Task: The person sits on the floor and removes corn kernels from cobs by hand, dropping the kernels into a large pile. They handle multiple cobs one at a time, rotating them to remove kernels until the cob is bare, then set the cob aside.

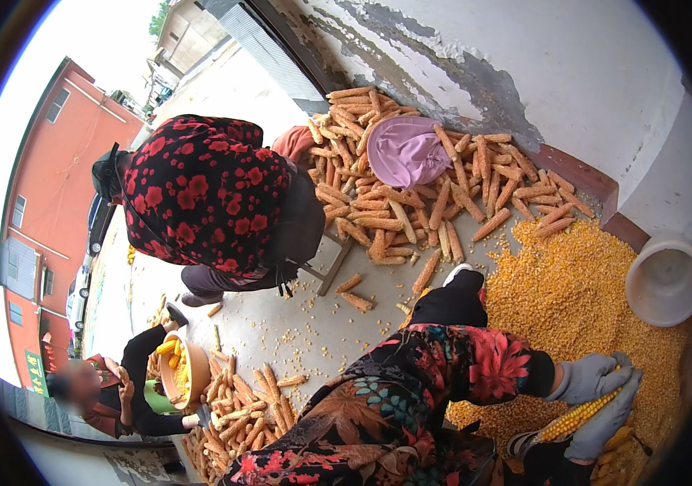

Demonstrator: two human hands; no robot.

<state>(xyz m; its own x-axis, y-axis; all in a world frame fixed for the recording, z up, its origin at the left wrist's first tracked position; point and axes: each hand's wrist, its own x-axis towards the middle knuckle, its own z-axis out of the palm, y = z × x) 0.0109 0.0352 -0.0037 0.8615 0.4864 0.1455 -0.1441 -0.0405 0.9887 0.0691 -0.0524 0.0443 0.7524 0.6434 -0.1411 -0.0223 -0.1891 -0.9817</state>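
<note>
In the lower right are my grey-gloved hands, with an ear of corn [576,419] between them, its yellow kernels still on the lower end. My right hand [602,422] is wrapped along the ear's side. At the ear's upper end, my left hand [589,378] presses close against it and the right glove; the fingertips partly hide that end. Below and around the hands spreads a large heap of loose kernels [564,297]. More yellow ears [616,449] lie beside my right wrist, partly covered. My floral sleeve [491,364] crosses the heap.
A white plastic bucket [664,282] leans near the wall. Bare cobs [382,212] are piled along it, with a pink-purple cloth hat [409,152] on top. A person [206,194] bends beside a metal stool [329,264]. Another person [145,376] sits by a tub [199,367] and more cobs [254,413].
</note>
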